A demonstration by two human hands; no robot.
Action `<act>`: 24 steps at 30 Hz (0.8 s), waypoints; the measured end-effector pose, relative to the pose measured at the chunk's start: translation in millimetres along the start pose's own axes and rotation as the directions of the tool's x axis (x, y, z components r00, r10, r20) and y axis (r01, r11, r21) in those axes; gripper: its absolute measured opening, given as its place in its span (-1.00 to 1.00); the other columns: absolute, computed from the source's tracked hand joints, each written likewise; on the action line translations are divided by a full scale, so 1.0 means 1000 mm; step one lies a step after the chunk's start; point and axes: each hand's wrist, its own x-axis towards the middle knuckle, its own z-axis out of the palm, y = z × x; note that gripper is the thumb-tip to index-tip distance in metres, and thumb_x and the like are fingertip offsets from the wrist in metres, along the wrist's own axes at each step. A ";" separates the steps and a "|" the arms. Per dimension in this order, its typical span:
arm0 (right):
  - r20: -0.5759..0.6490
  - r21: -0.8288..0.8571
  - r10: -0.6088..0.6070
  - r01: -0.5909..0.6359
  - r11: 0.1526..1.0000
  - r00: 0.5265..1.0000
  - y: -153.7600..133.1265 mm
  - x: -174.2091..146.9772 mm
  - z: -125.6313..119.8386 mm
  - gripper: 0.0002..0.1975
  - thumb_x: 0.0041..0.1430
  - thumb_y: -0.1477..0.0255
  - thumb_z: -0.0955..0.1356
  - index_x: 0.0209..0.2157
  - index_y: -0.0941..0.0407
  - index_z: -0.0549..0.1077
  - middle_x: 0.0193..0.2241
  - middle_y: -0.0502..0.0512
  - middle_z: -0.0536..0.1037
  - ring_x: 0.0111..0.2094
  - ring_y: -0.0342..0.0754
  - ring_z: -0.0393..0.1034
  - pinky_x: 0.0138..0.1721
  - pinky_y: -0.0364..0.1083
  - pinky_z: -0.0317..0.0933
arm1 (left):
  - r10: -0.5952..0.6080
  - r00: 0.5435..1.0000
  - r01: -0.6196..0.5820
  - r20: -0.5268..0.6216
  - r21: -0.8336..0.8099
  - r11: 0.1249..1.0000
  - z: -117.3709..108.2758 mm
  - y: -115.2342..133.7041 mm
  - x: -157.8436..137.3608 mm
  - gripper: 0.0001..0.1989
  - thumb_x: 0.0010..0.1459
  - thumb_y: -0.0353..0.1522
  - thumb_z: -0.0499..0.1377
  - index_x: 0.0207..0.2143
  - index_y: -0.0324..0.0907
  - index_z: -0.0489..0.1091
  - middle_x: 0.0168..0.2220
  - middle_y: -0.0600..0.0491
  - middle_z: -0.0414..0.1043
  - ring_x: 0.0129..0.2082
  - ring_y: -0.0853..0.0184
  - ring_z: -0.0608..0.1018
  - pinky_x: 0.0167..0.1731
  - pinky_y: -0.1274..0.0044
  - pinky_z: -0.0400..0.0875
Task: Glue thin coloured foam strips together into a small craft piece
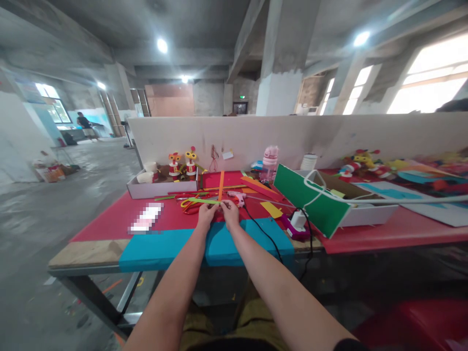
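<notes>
Both hands meet over the near part of the red tabletop cover (pixel 106 219). My left hand (pixel 207 214) is closed in a pinch on a light green strip (pixel 201 200), which points off to the left. My right hand (pixel 230 212) pinches the lower end of an upright orange strip (pixel 221 183), where the two strips meet at my fingertips. Exactly which fingers bear on which strip is hard to make out. Just beyond my right hand lies a pink glue gun (pixel 238 197). Yellow-handled scissors (pixel 187 204) and loose red strips lie to the left of my fingers.
A blue cloth (pixel 161 246) covers the near edge. On the right stand a green-sided box (pixel 310 200) and a purple power strip (pixel 295 229) with a white plug and black cables. A white tray (pixel 164 189) holds cups and figures. A pink bottle (pixel 270 161) stands behind.
</notes>
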 end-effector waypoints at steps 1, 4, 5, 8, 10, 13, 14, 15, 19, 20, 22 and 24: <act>0.017 0.001 0.006 -0.006 1.000 1.000 -0.001 -0.001 0.000 -0.68 -0.14 0.16 0.40 -0.39 0.10 0.43 -0.51 0.01 0.51 -0.49 -0.08 0.38 -0.39 -0.10 0.30 | -0.001 1.000 0.001 -0.009 -0.003 1.000 0.000 0.000 0.000 -0.70 -0.21 -0.23 0.37 -0.45 -0.28 0.51 -0.49 -0.02 0.53 -0.46 0.29 0.53 -0.37 0.48 0.39; 0.066 0.018 0.026 -0.027 0.999 0.997 -0.004 -0.002 0.000 -0.68 -0.17 0.17 0.41 -0.40 0.09 0.43 -0.52 0.00 0.50 -0.49 -0.08 0.38 -0.38 -0.09 0.31 | -0.018 0.999 0.019 -0.044 0.016 1.000 -0.002 -0.002 0.000 -0.73 -0.21 -0.25 0.37 -0.47 -0.27 0.52 -0.49 -0.02 0.54 -0.45 0.28 0.54 -0.37 0.47 0.40; 0.076 0.024 0.032 -0.034 0.999 0.997 -0.004 -0.002 0.000 -0.68 -0.18 0.17 0.41 -0.41 0.09 0.43 -0.52 0.00 0.50 -0.49 -0.08 0.38 -0.37 -0.08 0.31 | -0.022 0.998 0.023 -0.057 0.023 0.999 -0.002 -0.002 0.000 -0.74 -0.21 -0.25 0.37 -0.49 -0.27 0.52 -0.49 -0.02 0.54 -0.46 0.28 0.53 -0.38 0.48 0.40; 0.077 0.040 0.055 -0.058 0.998 0.995 -0.004 -0.001 0.001 -0.68 -0.15 0.14 0.39 -0.41 0.08 0.42 -0.51 -0.02 0.48 -0.50 -0.08 0.38 -0.38 -0.07 0.32 | -0.019 0.997 0.022 -0.079 0.029 0.999 -0.003 -0.002 0.001 -0.75 -0.21 -0.26 0.37 -0.50 -0.26 0.51 -0.49 -0.01 0.54 -0.46 0.28 0.53 -0.39 0.49 0.40; 0.062 0.051 0.074 -0.077 0.996 0.995 -0.003 -0.001 0.001 -0.66 -0.14 0.11 0.37 -0.41 0.08 0.41 -0.51 -0.03 0.48 -0.51 -0.08 0.37 -0.40 -0.07 0.32 | -0.021 0.996 0.023 -0.082 0.034 0.999 -0.003 -0.002 0.000 -0.75 -0.21 -0.26 0.37 -0.49 -0.26 0.52 -0.49 -0.01 0.54 -0.46 0.28 0.53 -0.39 0.49 0.40; 0.047 0.048 0.083 -0.085 0.995 0.995 -0.004 -0.001 0.002 -0.66 -0.14 0.11 0.37 -0.42 0.08 0.42 -0.54 -0.04 0.47 -0.53 -0.09 0.35 -0.42 -0.09 0.30 | -0.026 0.997 0.029 -0.075 0.043 0.999 -0.003 -0.002 0.000 -0.76 -0.20 -0.27 0.36 -0.49 -0.26 0.52 -0.50 -0.01 0.54 -0.47 0.28 0.52 -0.40 0.49 0.39; 0.051 0.041 0.078 -0.080 0.996 0.996 -0.005 -0.001 0.002 -0.67 -0.13 0.11 0.37 -0.43 0.08 0.42 -0.55 -0.05 0.46 -0.54 -0.10 0.35 -0.43 -0.10 0.29 | -0.022 0.997 0.025 -0.072 0.049 0.998 -0.003 -0.002 0.000 -0.76 -0.19 -0.27 0.36 -0.49 -0.26 0.52 -0.51 -0.01 0.53 -0.47 0.28 0.52 -0.40 0.49 0.39; 0.059 0.031 0.069 -0.071 0.997 0.996 -0.005 -0.002 0.003 -0.67 -0.13 0.12 0.38 -0.43 0.09 0.43 -0.56 -0.04 0.47 -0.54 -0.10 0.34 -0.43 -0.11 0.29 | -0.016 0.997 0.020 -0.071 0.057 0.998 -0.004 -0.002 0.001 -0.77 -0.19 -0.27 0.36 -0.49 -0.26 0.52 -0.51 -0.01 0.53 -0.47 0.27 0.52 -0.40 0.49 0.39; 0.082 0.015 0.041 -0.043 0.999 0.996 -0.006 -0.002 0.003 -0.67 -0.19 0.16 0.43 -0.43 0.11 0.44 -0.54 -0.01 0.51 -0.53 -0.10 0.35 -0.40 -0.10 0.30 | -0.006 0.997 0.013 -0.072 0.091 0.996 -0.005 -0.002 0.001 -0.78 -0.19 -0.27 0.36 -0.51 -0.26 0.52 -0.52 -0.02 0.53 -0.47 0.26 0.52 -0.41 0.49 0.38; 0.082 0.017 0.036 -0.037 0.999 0.996 -0.005 -0.002 0.003 -0.67 -0.21 0.17 0.44 -0.43 0.11 0.44 -0.53 0.00 0.51 -0.52 -0.10 0.36 -0.40 -0.09 0.30 | -0.010 0.997 0.017 -0.074 0.098 0.995 -0.005 -0.001 0.002 -0.78 -0.19 -0.28 0.36 -0.52 -0.26 0.52 -0.52 -0.03 0.53 -0.47 0.26 0.52 -0.41 0.48 0.37; 0.078 0.017 0.022 -0.024 1.000 0.997 -0.003 -0.002 0.002 -0.67 -0.22 0.17 0.44 -0.45 0.11 0.44 -0.54 0.00 0.51 -0.53 -0.09 0.36 -0.40 -0.09 0.31 | -0.012 0.997 0.020 -0.076 0.108 0.994 -0.005 -0.001 0.002 -0.77 -0.20 -0.28 0.36 -0.52 -0.27 0.52 -0.51 -0.03 0.53 -0.47 0.25 0.52 -0.40 0.48 0.37; 0.068 0.005 0.008 -0.008 1.000 0.998 -0.002 -0.001 0.002 -0.68 -0.21 0.17 0.43 -0.46 0.11 0.44 -0.56 -0.01 0.50 -0.53 -0.09 0.36 -0.42 -0.10 0.30 | -0.008 0.997 0.015 -0.071 0.099 0.995 -0.004 -0.001 0.002 -0.75 -0.21 -0.28 0.37 -0.50 -0.28 0.52 -0.50 -0.03 0.54 -0.46 0.25 0.53 -0.38 0.47 0.38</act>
